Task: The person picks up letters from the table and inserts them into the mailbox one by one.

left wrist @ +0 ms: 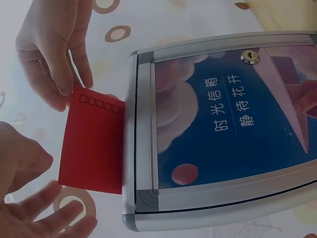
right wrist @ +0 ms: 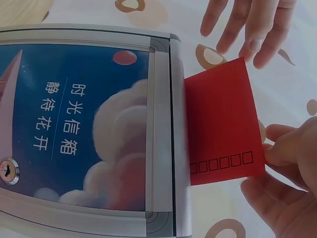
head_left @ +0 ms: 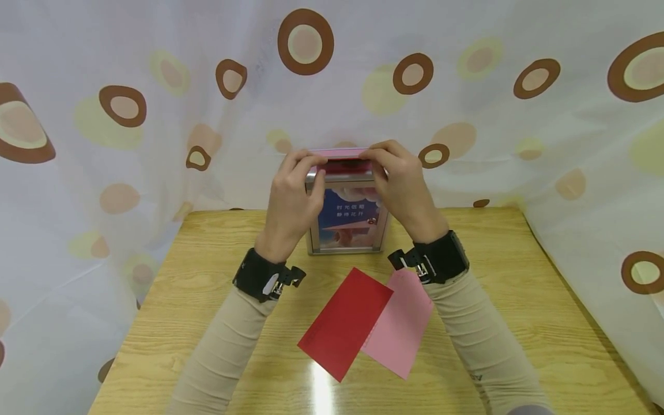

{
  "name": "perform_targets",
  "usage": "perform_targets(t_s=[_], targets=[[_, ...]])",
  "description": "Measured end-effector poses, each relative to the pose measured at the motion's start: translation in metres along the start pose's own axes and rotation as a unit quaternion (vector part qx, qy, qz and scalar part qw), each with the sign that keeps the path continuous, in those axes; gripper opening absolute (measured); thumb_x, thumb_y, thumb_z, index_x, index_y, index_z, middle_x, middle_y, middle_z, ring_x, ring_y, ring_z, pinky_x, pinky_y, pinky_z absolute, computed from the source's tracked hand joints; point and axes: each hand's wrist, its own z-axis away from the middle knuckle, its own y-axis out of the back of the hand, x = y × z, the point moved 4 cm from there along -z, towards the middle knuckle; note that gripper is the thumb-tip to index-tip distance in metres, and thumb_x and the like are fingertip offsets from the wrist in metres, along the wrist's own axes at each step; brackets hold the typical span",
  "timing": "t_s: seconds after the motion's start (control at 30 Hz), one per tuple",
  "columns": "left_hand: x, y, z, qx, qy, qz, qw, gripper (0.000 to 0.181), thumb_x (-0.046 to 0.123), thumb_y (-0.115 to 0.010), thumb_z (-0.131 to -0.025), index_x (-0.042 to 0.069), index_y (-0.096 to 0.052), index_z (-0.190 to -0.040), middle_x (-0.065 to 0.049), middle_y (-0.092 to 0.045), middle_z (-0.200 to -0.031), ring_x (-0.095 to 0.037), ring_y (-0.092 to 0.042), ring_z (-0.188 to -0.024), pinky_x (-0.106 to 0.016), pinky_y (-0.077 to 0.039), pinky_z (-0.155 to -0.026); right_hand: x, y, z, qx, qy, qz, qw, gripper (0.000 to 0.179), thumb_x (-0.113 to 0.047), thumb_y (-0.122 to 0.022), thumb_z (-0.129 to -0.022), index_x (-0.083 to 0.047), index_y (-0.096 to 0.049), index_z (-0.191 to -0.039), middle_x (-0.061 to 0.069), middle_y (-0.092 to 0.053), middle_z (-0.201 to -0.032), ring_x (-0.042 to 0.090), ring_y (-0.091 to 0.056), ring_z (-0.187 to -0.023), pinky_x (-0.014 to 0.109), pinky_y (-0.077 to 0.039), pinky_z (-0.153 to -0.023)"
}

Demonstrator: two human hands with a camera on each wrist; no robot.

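Note:
A red envelope printed with a row of small boxes sticks partway out of the top end of a silver-framed mailbox. My right hand pinches one outer corner of it between thumb and fingers, as the right wrist view shows. At the opposite corner, my left hand has its fingers loosely extended, one fingertip right at the paper's edge. The inner part of the envelope is hidden in the mailbox. Its front panel carries a blue-and-pink picture, white characters and a round keyhole lock.
Another red envelope lies on the wooden table, overlapping a pink envelope in front of the mailbox. A white curtain with brown and yellow circles hangs behind and at both sides.

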Motion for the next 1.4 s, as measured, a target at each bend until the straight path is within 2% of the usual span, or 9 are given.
perform_targets(t_s=[0.27, 0.47, 0.6, 0.73, 0.83, 0.93, 1.0, 1.17, 1.4], targets=[[0.003, -0.002, 0.001, -0.045, 0.032, -0.038, 0.9978, 0.030, 0.009, -0.064, -0.090, -0.001, -0.063, -0.118, -0.021, -0.056, -0.126, -0.033, -0.049, -0.121, -0.043, -0.043, -0.105, -0.007, 0.004, 0.005, -0.009, 0.004, 0.003, 0.9999, 0.017, 0.003, -0.058, -0.092, 0.002, -0.070, -0.105, 0.017, -0.066, -0.109, 0.026, -0.061, -0.104, 0.041, -0.057, -0.085], [0.017, -0.004, 0.010, -0.058, -0.018, -0.058, 0.9965, 0.034, 0.016, -0.066, -0.089, -0.001, -0.063, -0.119, -0.022, -0.056, -0.128, -0.037, -0.044, -0.126, -0.047, -0.034, -0.112, -0.020, 0.014, 0.017, -0.007, 0.021, 0.012, 0.9997, 0.021, 0.001, -0.060, -0.092, 0.003, -0.069, -0.110, 0.019, -0.066, -0.111, 0.029, -0.061, -0.103, 0.042, -0.056, -0.079], [0.027, -0.005, 0.025, -0.064, -0.050, -0.073, 0.9940, 0.040, 0.024, -0.069, -0.088, -0.001, -0.063, -0.119, -0.023, -0.057, -0.127, -0.036, -0.043, -0.127, -0.050, -0.028, -0.115, -0.027, 0.020, 0.035, -0.007, 0.012, 0.013, 0.9998, 0.025, -0.002, -0.064, -0.090, 0.002, -0.067, -0.115, 0.019, -0.066, -0.112, 0.030, -0.059, -0.106, 0.044, -0.054, -0.086], [0.037, -0.009, 0.056, -0.095, -0.045, -0.082, 0.9911, 0.051, 0.037, -0.068, -0.088, 0.000, -0.061, -0.121, -0.022, -0.055, -0.129, -0.036, -0.039, -0.132, -0.054, -0.028, -0.114, -0.036, 0.022, 0.062, -0.027, -0.003, 0.014, 0.9995, 0.030, -0.009, -0.069, -0.089, 0.003, -0.065, -0.117, 0.018, -0.065, -0.112, 0.029, -0.058, -0.108, 0.045, -0.052, -0.092], [0.041, -0.014, 0.086, -0.137, -0.011, -0.085, 0.9868, 0.060, 0.048, -0.064, -0.089, 0.001, -0.058, -0.127, -0.022, -0.052, -0.134, -0.039, -0.032, -0.136, -0.058, -0.029, -0.112, -0.041, 0.020, 0.088, -0.053, -0.021, 0.014, 0.9983, 0.036, -0.014, -0.072, -0.087, 0.002, -0.064, -0.119, 0.018, -0.064, -0.115, 0.030, -0.057, -0.111, 0.048, -0.052, -0.093], [0.041, -0.017, 0.117, -0.190, 0.030, -0.095, 0.9768, 0.069, 0.058, -0.056, -0.090, 0.004, -0.053, -0.133, -0.019, -0.048, -0.139, -0.039, -0.027, -0.138, -0.060, -0.028, -0.111, -0.044, 0.015, 0.118, -0.093, -0.064, 0.024, 0.9932, 0.046, -0.024, -0.074, -0.086, -0.001, -0.061, -0.124, 0.020, -0.062, -0.122, 0.034, -0.052, -0.118, 0.054, -0.051, -0.094], [0.039, -0.017, 0.136, -0.220, 0.056, -0.103, 0.9686, 0.074, 0.063, -0.051, -0.090, 0.006, -0.051, -0.136, -0.017, -0.046, -0.142, -0.037, -0.026, -0.139, -0.062, -0.027, -0.110, -0.044, 0.012, 0.138, -0.129, -0.113, 0.030, 0.9849, 0.053, -0.032, -0.073, -0.087, -0.003, -0.058, -0.128, 0.022, -0.058, -0.128, 0.038, -0.048, -0.123, 0.059, -0.050, -0.093], [0.040, -0.017, 0.181, -0.273, 0.110, -0.103, 0.9502, 0.079, 0.071, -0.046, -0.089, 0.011, -0.048, -0.140, -0.014, -0.045, -0.144, -0.038, -0.025, -0.139, -0.067, -0.027, -0.108, -0.045, 0.009, 0.185, -0.201, -0.231, 0.036, 0.9512, 0.064, -0.043, -0.070, -0.087, -0.004, -0.052, -0.134, 0.023, -0.050, -0.136, 0.042, -0.040, -0.128, 0.065, -0.048, -0.090], [0.046, -0.017, 0.230, -0.305, 0.150, -0.102, 0.9350, 0.084, 0.071, -0.052, -0.085, 0.012, -0.045, -0.144, -0.013, -0.046, -0.144, -0.039, -0.025, -0.140, -0.067, -0.027, -0.109, -0.047, 0.011, 0.231, -0.205, -0.283, 0.031, 0.9364, 0.074, -0.048, -0.073, -0.084, -0.002, -0.048, -0.136, 0.020, -0.052, -0.135, 0.045, -0.041, -0.127, 0.066, -0.043, -0.097]])
